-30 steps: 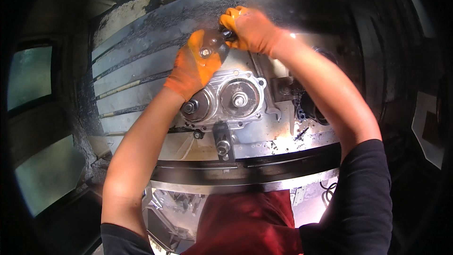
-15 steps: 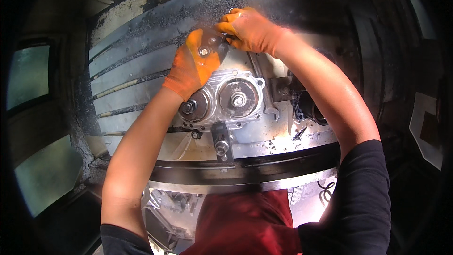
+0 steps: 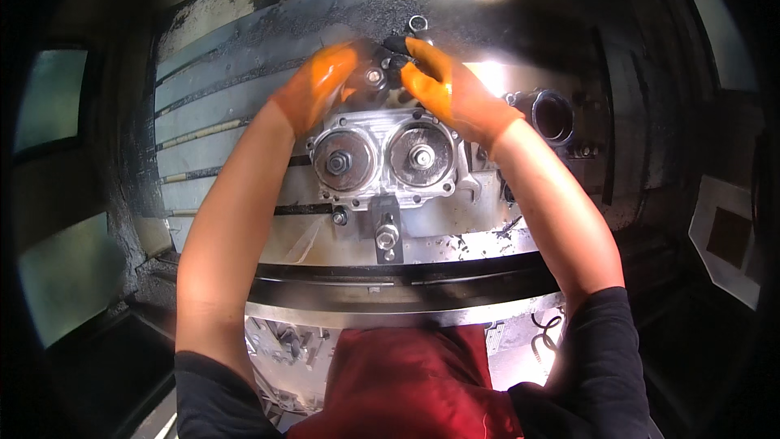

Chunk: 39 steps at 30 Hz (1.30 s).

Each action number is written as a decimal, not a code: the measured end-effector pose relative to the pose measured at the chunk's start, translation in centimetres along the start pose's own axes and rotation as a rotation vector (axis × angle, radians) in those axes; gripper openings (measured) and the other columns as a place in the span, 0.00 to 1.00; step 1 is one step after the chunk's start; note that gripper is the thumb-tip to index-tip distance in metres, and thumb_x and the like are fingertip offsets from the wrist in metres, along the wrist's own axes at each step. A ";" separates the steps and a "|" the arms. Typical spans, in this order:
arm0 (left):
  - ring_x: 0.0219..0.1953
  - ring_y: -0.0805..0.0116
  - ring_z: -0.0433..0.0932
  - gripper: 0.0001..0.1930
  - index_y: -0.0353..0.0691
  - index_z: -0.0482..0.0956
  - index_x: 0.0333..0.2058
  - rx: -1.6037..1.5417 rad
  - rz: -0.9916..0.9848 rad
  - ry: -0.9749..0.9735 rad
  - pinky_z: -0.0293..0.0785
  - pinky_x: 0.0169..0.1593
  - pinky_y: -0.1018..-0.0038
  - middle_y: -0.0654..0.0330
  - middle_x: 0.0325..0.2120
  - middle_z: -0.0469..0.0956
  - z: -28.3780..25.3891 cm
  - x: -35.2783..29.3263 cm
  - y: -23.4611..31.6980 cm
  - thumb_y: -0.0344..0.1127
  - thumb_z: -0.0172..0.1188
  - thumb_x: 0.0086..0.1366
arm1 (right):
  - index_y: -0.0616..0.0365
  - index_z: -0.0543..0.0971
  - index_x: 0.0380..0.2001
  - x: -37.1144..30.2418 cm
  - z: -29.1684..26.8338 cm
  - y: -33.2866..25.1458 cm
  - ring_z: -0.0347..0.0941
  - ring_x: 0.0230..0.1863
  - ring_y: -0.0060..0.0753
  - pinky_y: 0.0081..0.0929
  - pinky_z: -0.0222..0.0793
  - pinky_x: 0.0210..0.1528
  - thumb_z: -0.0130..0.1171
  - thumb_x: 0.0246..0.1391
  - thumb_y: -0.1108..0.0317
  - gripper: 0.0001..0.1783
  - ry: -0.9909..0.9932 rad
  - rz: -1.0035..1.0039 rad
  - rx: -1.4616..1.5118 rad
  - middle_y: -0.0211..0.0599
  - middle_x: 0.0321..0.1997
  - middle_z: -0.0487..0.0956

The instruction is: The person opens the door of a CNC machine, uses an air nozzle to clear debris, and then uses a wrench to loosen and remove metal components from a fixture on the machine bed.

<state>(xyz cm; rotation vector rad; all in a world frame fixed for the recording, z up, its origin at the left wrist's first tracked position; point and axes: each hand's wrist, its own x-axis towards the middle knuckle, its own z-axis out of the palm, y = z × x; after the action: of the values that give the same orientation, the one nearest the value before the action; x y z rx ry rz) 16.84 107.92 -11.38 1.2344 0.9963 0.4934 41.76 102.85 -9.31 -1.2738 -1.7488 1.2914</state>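
Bracketing a dark part [image 3: 380, 89] from both sides, two orange gloves reach to the far edge of the casting [image 3: 381, 153] in the head view. The left hand [image 3: 318, 85] bends over the part's left side, its fingertips hidden, so I cannot tell whether it grips. The right hand [image 3: 443, 85] stands to the right, thumb and fingers parted in a C with dark tips close to the part; whether they pinch anything, I cannot tell.

The dark part sits at the middle, just beyond the casting, with a shiny nut [image 3: 374, 76] on top; its outline blurs into shadow. Past the right fingertips shows a metal ring [image 3: 418, 23].

The casting is bright, bare metal with small holes round its flange. Its two round openings hold a left disc [image 3: 340, 145] and a right disc [image 3: 422, 139], both grey, scuffed and bolted through the centre. A dark strap [image 3: 387, 210] with a bolt touches its near edge; a spanner [image 3: 470, 187] lies just beside its right edge. Farther right, a hollow cylinder [image 3: 526, 114] is dark inside.

Slots run across the table [image 3: 191, 158]. Metal bits [image 3: 288, 341] lie scattered below the near rail [image 3: 390, 315].
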 end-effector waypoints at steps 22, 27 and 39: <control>0.48 0.59 0.78 0.27 0.38 0.67 0.62 0.174 -0.121 0.346 0.77 0.52 0.66 0.53 0.48 0.76 1.9 -2.6 1.1 0.46 0.53 0.70 | 0.57 0.77 0.56 5.6 2.9 2.6 0.73 0.40 0.19 0.22 0.71 0.42 0.52 0.68 0.58 0.19 0.215 0.163 0.128 0.28 0.40 0.81; 0.40 0.66 0.77 0.22 0.41 0.75 0.54 0.153 0.157 0.452 0.76 0.44 0.70 0.58 0.40 0.77 3.1 -3.6 -3.9 0.50 0.53 0.69 | 0.57 0.76 0.56 5.8 1.7 3.2 0.72 0.38 0.17 0.19 0.71 0.42 0.51 0.69 0.59 0.19 0.103 0.040 0.254 0.24 0.41 0.80; 0.44 0.48 0.80 0.15 0.33 0.77 0.44 0.390 0.205 0.511 0.74 0.46 0.62 0.43 0.39 0.81 5.4 -4.8 0.0 0.32 0.55 0.59 | 0.52 0.81 0.33 3.6 1.6 -8.3 0.80 0.38 0.48 0.42 0.75 0.41 0.65 0.48 0.54 0.15 -0.158 -0.337 -1.149 0.43 0.35 0.82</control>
<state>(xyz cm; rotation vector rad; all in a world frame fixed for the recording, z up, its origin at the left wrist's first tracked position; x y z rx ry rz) 18.90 101.28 -9.66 1.6110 1.4523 0.8295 36.30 105.14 -2.34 -1.3042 -2.8122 0.0984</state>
